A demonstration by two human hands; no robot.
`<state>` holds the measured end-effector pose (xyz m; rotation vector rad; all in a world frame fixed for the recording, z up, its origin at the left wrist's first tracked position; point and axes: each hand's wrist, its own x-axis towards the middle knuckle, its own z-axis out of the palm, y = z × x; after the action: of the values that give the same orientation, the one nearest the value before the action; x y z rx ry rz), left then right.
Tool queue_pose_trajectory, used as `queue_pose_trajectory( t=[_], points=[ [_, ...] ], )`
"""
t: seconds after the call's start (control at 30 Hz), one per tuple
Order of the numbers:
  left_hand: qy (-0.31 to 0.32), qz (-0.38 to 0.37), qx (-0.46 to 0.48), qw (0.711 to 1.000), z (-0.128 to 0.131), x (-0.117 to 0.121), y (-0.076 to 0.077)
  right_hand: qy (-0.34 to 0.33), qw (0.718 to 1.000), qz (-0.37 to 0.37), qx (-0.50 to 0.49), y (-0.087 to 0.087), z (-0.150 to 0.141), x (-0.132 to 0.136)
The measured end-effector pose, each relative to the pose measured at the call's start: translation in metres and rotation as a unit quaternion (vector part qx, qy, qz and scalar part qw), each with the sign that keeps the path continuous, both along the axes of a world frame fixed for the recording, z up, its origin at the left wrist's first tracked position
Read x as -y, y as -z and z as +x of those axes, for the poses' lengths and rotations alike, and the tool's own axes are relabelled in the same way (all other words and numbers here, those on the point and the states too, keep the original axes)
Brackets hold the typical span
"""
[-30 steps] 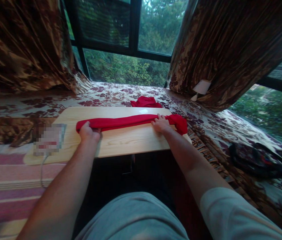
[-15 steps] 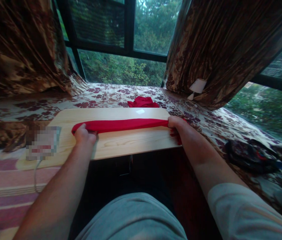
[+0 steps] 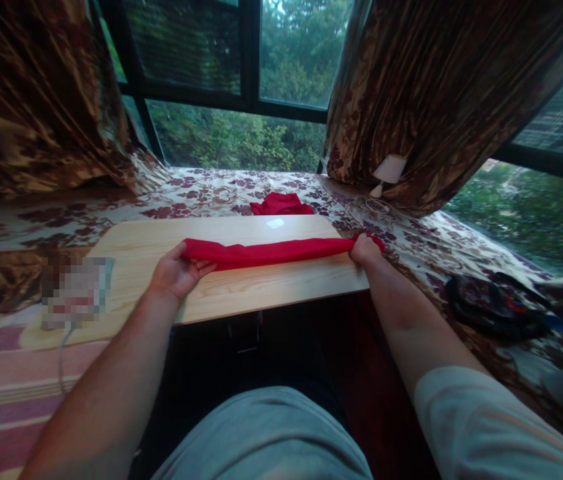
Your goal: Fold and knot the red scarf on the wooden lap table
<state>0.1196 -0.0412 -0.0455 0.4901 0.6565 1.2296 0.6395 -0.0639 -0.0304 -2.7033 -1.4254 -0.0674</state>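
A red cloth [image 3: 271, 252], folded into a long narrow band, stretches left to right over the wooden board [image 3: 241, 293]. Its left end lies between the thumb and fingers of my left hand [image 3: 175, 270], thumb at the far edge and fingertips at the near edge. My right hand [image 3: 365, 251] is closed round the band near the board's right edge. A bunched bit of red material sticks out beyond that fist. What the right fingers do underneath is hidden.
Behind the board lies another crumpled red cloth [image 3: 282, 204] on the floral cover [image 3: 201, 183]. A blurred-out flat item with a cable [image 3: 64, 353] sits at the board's left. A small white lamp [image 3: 390, 169] stands back right; a dark bag [image 3: 491, 303] lies at right.
Both hands have moved right along with the band. The left end is now straighter and flatter, and my left fingers have spread under it. Loose material at the right has shifted past my right hand.
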Motion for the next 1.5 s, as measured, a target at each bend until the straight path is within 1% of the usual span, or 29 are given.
queue_pose_trajectory(
  t=[0.07,0.13,0.23,0.3,0.33,0.4,0.5,0.57,0.67,0.77,0.87,0.93,1.0,1.1,1.17,1.23,1.37,1.5],
  points=[
    [-0.001,0.001,-0.009,1.0,0.001,0.0,0.001,0.004,0.999,-0.018,-0.032,0.004,0.008,-0.002],
    [-0.004,0.001,-0.019,1.0,0.002,-0.001,0.001,-0.019,0.997,-0.055,-0.042,0.004,0.011,-0.004],
    [-0.01,0.003,-0.026,1.0,0.002,-0.001,0.001,-0.067,0.989,-0.132,-0.014,-0.005,0.008,-0.006],
    [-0.017,-0.001,-0.026,1.0,0.003,0.0,0.001,-0.085,0.983,-0.164,0.015,-0.015,0.001,-0.007],
    [-0.02,-0.004,-0.027,0.999,0.004,0.0,0.0,-0.091,0.983,-0.161,0.024,-0.019,-0.003,-0.008],
    [-0.025,-0.008,-0.031,0.999,0.005,0.001,-0.002,-0.115,0.986,-0.119,0.024,-0.028,-0.012,-0.009],
    [-0.026,-0.007,-0.037,0.999,0.006,0.003,-0.004,-0.195,0.98,-0.043,-0.001,-0.034,-0.024,-0.011],
    [-0.025,-0.005,-0.04,0.999,0.006,0.003,-0.005,-0.248,0.968,-0.035,-0.02,-0.034,-0.031,-0.013],
    [-0.032,-0.01,-0.043,0.998,0.007,0.003,-0.005,-0.285,0.956,-0.046,-0.046,-0.031,-0.038,-0.014],
    [-0.077,-0.02,-0.04,0.996,0.01,0.001,-0.004,-0.304,0.948,-0.069,-0.071,-0.026,-0.044,-0.013],
    [-0.148,-0.012,-0.022,0.989,0.012,-0.004,-0.003,-0.328,0.937,-0.082,-0.082,-0.022,-0.053,-0.011],
    [-0.195,-0.003,-0.009,0.981,0.012,-0.008,-0.002,-0.342,0.934,-0.065,-0.076,-0.018,-0.061,-0.011],
    [-0.229,0.003,-0.002,0.973,0.01,-0.01,-0.001,-0.353,0.933,-0.041,-0.061,-0.013,-0.069,-0.01],
    [-0.245,-0.001,0.001,0.97,0.006,-0.011,-0.002,-0.372,0.928,-0.016,-0.026,-0.005,-0.078,-0.008],
    [-0.25,-0.008,-0.001,0.968,0.004,-0.01,-0.003,-0.373,0.928,0.0,0.005,-0.002,-0.079,-0.006],
    [-0.252,-0.01,-0.003,0.968,0.003,-0.009,-0.005,-0.358,0.933,0.013,0.041,-0.001,-0.076,-0.002],
    [-0.231,-0.007,-0.021,0.973,0.0,-0.008,-0.006,-0.321,0.941,0.002,0.105,-0.002,-0.057,0.008],
    [-0.216,0.006,-0.05,0.975,-0.001,-0.009,-0.004,-0.241,0.961,-0.018,0.135,-0.003,-0.035,0.017]
  ],
)
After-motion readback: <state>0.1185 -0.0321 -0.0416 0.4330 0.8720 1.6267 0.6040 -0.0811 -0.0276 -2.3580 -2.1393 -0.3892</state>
